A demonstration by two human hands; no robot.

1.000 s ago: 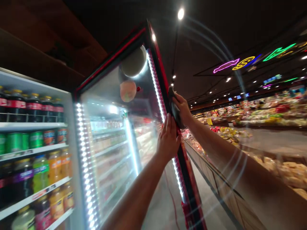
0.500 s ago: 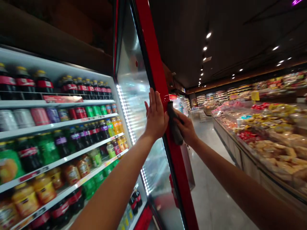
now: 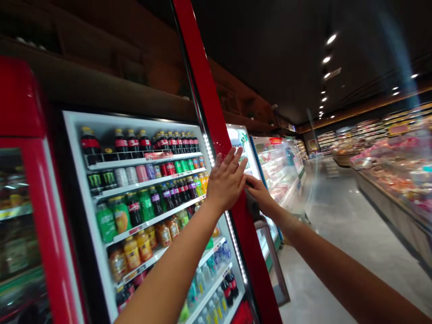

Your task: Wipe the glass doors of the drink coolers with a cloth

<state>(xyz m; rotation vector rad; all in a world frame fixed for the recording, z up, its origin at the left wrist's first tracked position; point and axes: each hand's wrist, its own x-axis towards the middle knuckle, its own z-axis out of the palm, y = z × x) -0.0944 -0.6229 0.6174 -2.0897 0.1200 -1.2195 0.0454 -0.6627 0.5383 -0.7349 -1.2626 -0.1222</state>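
My left hand [image 3: 227, 182] lies flat, fingers spread, against the red frame [image 3: 216, 112] of an opened cooler door. Close beside it, on the door's right side, my right hand [image 3: 261, 195] is curled with its fingertips near the left fingers. A dark grey, cloth-like thing [image 3: 252, 206] shows under the right hand, partly hidden by it. The door stands nearly edge-on to me. Behind it is the lit drinks cooler, with cola bottles [image 3: 131, 143], cans [image 3: 141, 173] and juice bottles [image 3: 144, 245] on its shelves [image 3: 158, 220].
Another red cooler [image 3: 50, 202] stands at the left. Beyond the door are lit display cases [image 3: 278, 168] and a dark-framed panel [image 3: 278, 274] near the floor. A grey aisle floor [image 3: 324, 252] runs back beside a long counter [image 3: 388, 202] of packaged goods at the right.
The door now appears nearly edge-on, and its glass has turned out of sight. My view takes in more of the shelves and the left cooler. Both hands have stayed at the door frame.
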